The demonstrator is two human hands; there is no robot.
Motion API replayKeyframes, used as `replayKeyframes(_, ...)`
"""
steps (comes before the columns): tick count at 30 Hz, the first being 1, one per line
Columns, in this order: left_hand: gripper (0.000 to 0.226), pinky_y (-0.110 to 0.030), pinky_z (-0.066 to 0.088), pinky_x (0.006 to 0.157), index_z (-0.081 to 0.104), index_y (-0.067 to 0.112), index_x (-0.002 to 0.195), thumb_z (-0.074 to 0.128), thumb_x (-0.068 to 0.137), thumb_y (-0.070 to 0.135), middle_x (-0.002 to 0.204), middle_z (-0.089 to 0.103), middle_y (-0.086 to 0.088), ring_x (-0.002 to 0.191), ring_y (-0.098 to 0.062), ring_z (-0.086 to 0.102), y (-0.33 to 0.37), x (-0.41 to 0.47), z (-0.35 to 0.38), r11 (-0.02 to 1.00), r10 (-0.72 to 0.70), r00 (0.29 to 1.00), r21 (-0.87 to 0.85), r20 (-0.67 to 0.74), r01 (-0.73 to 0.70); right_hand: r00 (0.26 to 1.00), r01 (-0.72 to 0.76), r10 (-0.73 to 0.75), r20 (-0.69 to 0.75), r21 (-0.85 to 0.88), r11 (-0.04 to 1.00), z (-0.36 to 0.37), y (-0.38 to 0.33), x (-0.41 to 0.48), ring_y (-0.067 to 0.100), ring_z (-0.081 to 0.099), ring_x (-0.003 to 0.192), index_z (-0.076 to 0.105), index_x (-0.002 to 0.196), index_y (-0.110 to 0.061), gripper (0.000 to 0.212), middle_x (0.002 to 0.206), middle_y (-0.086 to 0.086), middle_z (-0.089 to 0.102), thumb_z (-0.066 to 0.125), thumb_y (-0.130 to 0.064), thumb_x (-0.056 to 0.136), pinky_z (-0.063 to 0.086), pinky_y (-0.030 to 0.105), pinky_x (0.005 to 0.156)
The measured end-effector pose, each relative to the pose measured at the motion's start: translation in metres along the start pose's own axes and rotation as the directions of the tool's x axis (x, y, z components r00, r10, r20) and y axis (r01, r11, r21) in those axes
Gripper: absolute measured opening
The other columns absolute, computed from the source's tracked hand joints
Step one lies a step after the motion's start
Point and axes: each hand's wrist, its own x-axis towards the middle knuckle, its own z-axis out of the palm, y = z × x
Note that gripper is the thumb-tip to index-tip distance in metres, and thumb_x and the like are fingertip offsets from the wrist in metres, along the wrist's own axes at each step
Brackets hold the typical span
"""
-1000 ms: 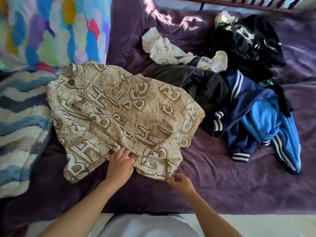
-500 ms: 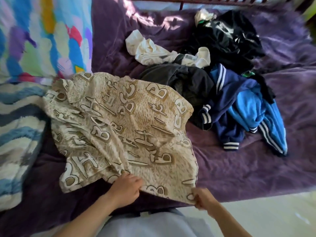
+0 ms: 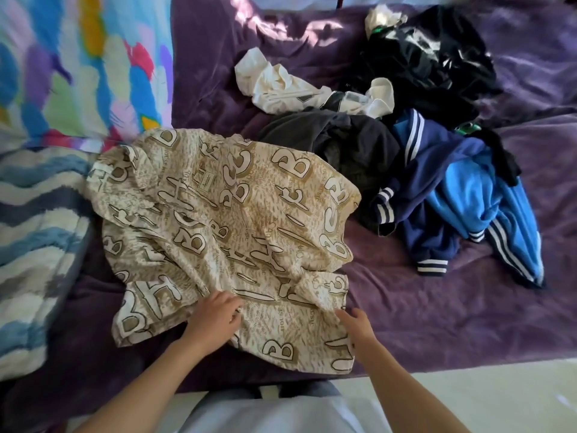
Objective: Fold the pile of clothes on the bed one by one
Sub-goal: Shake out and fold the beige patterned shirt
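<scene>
A beige garment with large letter print [image 3: 224,220] lies spread and wrinkled on the purple bedspread [image 3: 437,323]. Its hem reaches the bed's near edge. My left hand [image 3: 215,320] sits on its lower part, fingers curled into the cloth. My right hand [image 3: 356,326] rests on the cloth near the lower right corner with its fingers loosely stretched out. Behind and to the right is the pile: a white garment [image 3: 281,89], a dark grey one [image 3: 346,142], a navy and blue striped jacket [image 3: 452,201] and a black garment [image 3: 431,57].
A bright multicoloured cover [image 3: 78,67] fills the far left. A blue and white zigzag blanket [image 3: 31,229] lies along the left side, touching the beige garment. Pale floor [image 3: 484,401] shows below the bed's near edge.
The beige garment has been drawn toward me and spread wider. My right hand let go of the hem corner it pinched and moved up onto the cloth. My left hand stayed on the lower part.
</scene>
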Motion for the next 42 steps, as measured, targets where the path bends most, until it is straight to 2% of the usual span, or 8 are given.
replayKeyframes(5,0.029,-0.028,0.035,0.103,0.050,0.028,0.124,0.038,0.097,0.031,0.132,0.047,0.014,0.123,-0.008,0.041,-0.009,0.003,-0.005,0.997,-0.074,0.994,-0.002,0.082,0.074,0.997,-0.043,0.032,0.066,0.171,0.984,0.005,0.000,0.003,0.034,0.063,0.096,0.042,0.134,-0.008,0.062,0.113,0.018,0.060,0.066,0.005,0.078,0.055,0.045,0.079)
replayKeyframes(9,0.022,-0.023,0.033,0.061,0.055,0.021,0.102,0.035,0.097,0.029,0.083,0.050,0.015,0.079,-0.007,0.050,0.006,0.014,-0.009,0.995,-0.095,0.995,0.023,-0.010,0.096,0.979,-0.002,0.024,-0.205,0.108,0.994,-0.019,0.018,-0.007,0.019,0.060,0.070,0.050,0.116,-0.015,0.043,0.096,0.006,0.059,0.064,-0.001,0.079,0.048,0.026,0.051)
replayKeyframes(14,0.022,-0.019,0.027,0.044,0.053,0.021,0.098,0.034,0.099,0.033,0.065,0.041,0.012,0.052,-0.005,0.041,0.035,0.031,-0.011,0.985,-0.143,0.989,0.088,-0.034,0.146,0.972,-0.035,-0.039,-0.231,-0.311,0.950,-0.026,0.017,0.001,0.034,0.049,0.117,0.041,0.135,-0.013,0.056,0.127,0.016,0.052,0.059,-0.026,0.084,0.042,0.038,0.094)
replayKeyframes(24,0.028,-0.026,0.052,0.064,0.050,0.019,0.112,0.031,0.099,0.034,0.099,0.055,0.005,0.073,-0.011,0.057,0.038,0.046,-0.008,0.977,-0.185,0.975,0.130,0.126,0.169,0.925,0.271,-0.381,0.005,-0.713,0.647,-0.016,-0.054,0.041,0.029,0.028,0.135,0.031,0.143,-0.021,0.063,0.147,0.007,0.031,0.053,-0.046,0.090,0.031,0.044,0.105)
replayKeyframes(29,0.022,-0.024,0.045,0.061,0.055,0.020,0.105,0.038,0.097,0.033,0.105,0.057,0.008,0.074,-0.009,0.056,0.034,0.048,-0.008,0.971,-0.235,0.957,-0.012,0.171,0.240,0.985,0.163,-0.166,-0.044,-0.061,0.985,-0.007,-0.080,0.057,0.031,0.056,0.112,0.038,0.135,-0.005,0.060,0.121,0.011,0.056,0.067,-0.019,0.084,0.047,0.045,0.095)
replayKeyframes(34,0.018,-0.028,0.053,0.076,0.058,0.022,0.102,0.044,0.096,0.031,0.105,0.060,0.008,0.090,-0.010,0.062,0.032,0.049,-0.011,0.939,-0.277,0.944,-0.156,0.181,0.305,0.998,0.064,-0.063,0.009,-0.116,0.991,-0.011,-0.097,0.067,0.020,0.049,0.059,0.058,0.072,-0.006,0.010,0.071,0.010,0.055,0.065,-0.006,0.080,0.038,0.031,0.058)
replayKeyframes(38,0.018,-0.024,0.052,0.072,0.058,0.022,0.103,0.045,0.096,0.032,0.106,0.060,0.008,0.089,-0.008,0.062,0.034,0.050,-0.010,0.932,-0.300,0.940,-0.158,0.160,0.325,0.982,-0.162,0.087,-0.170,-0.505,0.847,-0.035,-0.075,0.065,0.029,0.052,0.114,0.046,0.123,-0.014,0.056,0.118,0.010,0.058,0.063,-0.046,0.079,0.040,0.038,0.092)
replayKeyframes(42,0.017,-0.025,0.053,0.074,0.057,0.021,0.103,0.045,0.096,0.031,0.106,0.058,0.009,0.087,-0.007,0.061,0.036,0.048,-0.009,0.932,-0.308,0.941,-0.156,0.137,0.327,0.965,-0.221,0.108,-0.240,-0.516,0.828,-0.043,-0.082,0.065,0.035,0.032,0.131,0.020,0.143,-0.007,0.078,0.143,0.019,0.032,0.064,-0.032,0.084,0.032,0.045,0.107)
